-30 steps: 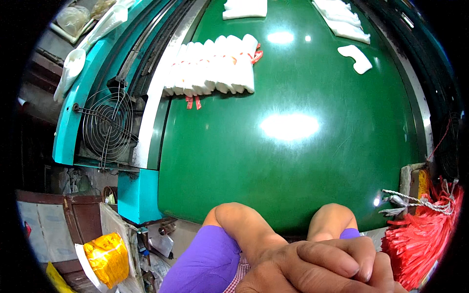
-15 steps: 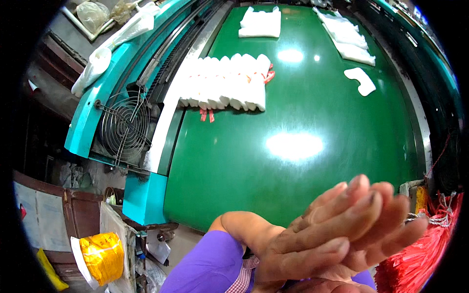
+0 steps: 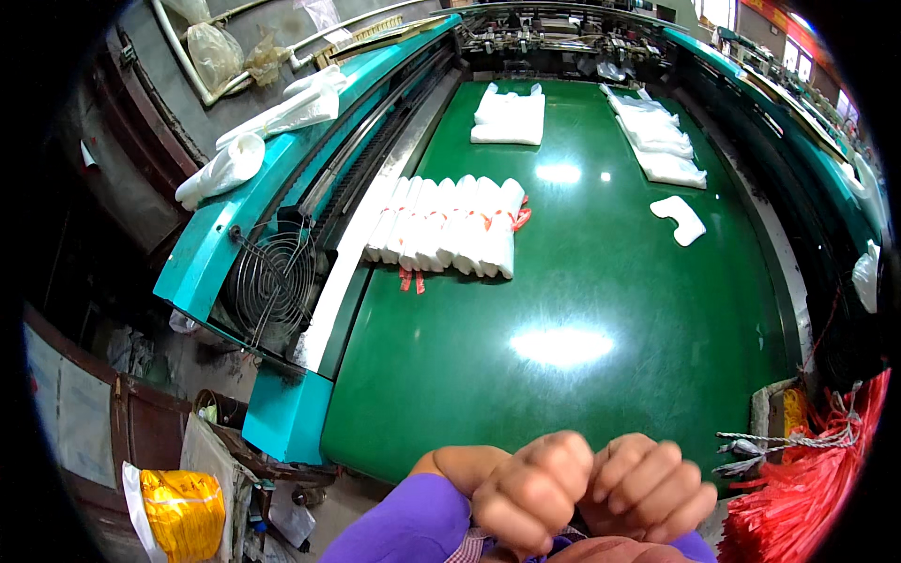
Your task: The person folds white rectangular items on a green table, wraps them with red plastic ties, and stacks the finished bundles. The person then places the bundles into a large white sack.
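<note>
My left hand (image 3: 533, 493) and my right hand (image 3: 652, 488) are side by side at the near edge of a green conveyor belt (image 3: 563, 413). Both are curled into loose fists, a little blurred, and nothing shows in either one. Several rolled bundles of white plastic bags (image 3: 441, 220), tied with red strips, lie in a row on the belt's left side. Farther back lies a flat stack of white bags (image 3: 508, 117). Another overlapping pile of white bags (image 3: 657, 139) is at the far right, with a small curved white plastic piece (image 3: 679, 221) nearer me.
Teal machine rails flank the belt; a round wire fan guard (image 3: 272, 286) is on the left one. Red plastic strips (image 3: 807, 497) hang at the lower right. A yellow-and-white package (image 3: 183, 516) stands lower left. Machinery (image 3: 544, 38) spans the far end.
My hands were raised, open and overlapping at the lower right; now they are lower, apart and curled into fists. The view has tilted up, showing the belt's far end. The bags lie as before.
</note>
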A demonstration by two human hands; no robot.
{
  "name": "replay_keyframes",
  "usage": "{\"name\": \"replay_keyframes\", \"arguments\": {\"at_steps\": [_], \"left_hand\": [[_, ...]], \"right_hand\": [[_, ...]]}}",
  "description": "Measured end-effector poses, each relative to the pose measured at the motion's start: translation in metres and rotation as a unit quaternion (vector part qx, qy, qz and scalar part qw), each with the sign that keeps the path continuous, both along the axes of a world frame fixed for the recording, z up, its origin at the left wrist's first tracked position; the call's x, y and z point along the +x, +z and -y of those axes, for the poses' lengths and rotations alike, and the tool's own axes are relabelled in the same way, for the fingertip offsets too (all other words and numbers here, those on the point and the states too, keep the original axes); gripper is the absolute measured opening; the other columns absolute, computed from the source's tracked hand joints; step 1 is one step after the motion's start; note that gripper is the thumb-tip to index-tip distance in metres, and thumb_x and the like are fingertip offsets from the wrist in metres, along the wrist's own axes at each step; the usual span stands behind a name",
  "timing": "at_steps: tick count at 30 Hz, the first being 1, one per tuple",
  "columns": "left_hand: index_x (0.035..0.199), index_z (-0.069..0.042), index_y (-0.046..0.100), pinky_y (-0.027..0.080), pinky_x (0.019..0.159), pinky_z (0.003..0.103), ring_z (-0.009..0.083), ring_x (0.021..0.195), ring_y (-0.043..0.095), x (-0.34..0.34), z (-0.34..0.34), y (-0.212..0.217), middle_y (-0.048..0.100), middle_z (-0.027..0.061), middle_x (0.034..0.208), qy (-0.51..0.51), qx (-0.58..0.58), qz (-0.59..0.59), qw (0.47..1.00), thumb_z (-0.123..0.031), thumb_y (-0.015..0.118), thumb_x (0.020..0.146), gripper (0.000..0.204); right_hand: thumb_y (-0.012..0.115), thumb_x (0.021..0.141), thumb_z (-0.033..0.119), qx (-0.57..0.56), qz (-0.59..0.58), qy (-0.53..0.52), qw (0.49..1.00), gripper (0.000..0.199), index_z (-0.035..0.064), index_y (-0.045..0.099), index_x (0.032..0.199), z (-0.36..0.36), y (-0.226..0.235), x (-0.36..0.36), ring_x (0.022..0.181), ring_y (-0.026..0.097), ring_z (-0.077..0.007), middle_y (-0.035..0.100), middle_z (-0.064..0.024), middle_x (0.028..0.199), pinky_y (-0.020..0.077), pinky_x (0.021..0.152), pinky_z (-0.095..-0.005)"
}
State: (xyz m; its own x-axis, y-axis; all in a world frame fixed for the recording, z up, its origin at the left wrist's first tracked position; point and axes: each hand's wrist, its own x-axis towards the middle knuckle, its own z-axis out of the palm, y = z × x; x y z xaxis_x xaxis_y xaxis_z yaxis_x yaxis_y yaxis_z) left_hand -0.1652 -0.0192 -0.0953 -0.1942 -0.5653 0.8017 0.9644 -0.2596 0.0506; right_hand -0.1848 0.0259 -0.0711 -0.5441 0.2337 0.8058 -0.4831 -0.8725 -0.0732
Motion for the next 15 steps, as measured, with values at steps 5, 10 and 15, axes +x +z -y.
{"name": "replay_keyframes", "arguments": {"at_steps": [5,10,15], "left_hand": [[0.073,-0.008,0.049,0.04,0.059,0.032,0.0126,0.057,0.044,0.021,-0.016,0.002,0.045,-0.0002,0.065,0.63,-0.237,0.191,0.714,-0.023,0.045,0.089,0.022],[0.069,-0.012,0.04,0.033,0.053,0.03,0.0094,0.051,0.037,0.013,0.0,-0.006,0.04,-0.0034,0.059,0.189,-0.122,0.057,0.973,-0.016,0.043,0.086,0.018],[0.064,-0.015,0.031,0.025,0.047,0.027,0.0061,0.045,0.03,0.012,-0.001,-0.003,0.036,-0.0065,0.054,0.022,-0.077,0.006,0.997,-0.009,0.041,0.084,0.023]], "right_hand": [[0.058,0.077,0.001,0.029,-0.008,-0.025,0.999,0.024,0.0058,0.045,0.057,-0.01,0.007,0.007,0.051,0.043,-0.0154,0.045,-0.0034,0.06,0.0332,0.041,-0.0262],[0.054,0.071,-0.004,-0.045,-0.134,-0.092,0.986,0.022,0.0059,0.043,0.055,-0.002,0.001,-0.01,0.045,0.039,-0.0141,0.042,-0.004,0.054,0.0303,0.035,-0.0273],[0.051,0.07,-0.005,0.066,-0.1,-0.079,0.99,0.025,0.007,0.041,0.052,-0.019,-0.009,-0.007,0.038,0.033,-0.0141,0.041,-0.0048,0.052,0.0282,0.033,-0.0283]]}}
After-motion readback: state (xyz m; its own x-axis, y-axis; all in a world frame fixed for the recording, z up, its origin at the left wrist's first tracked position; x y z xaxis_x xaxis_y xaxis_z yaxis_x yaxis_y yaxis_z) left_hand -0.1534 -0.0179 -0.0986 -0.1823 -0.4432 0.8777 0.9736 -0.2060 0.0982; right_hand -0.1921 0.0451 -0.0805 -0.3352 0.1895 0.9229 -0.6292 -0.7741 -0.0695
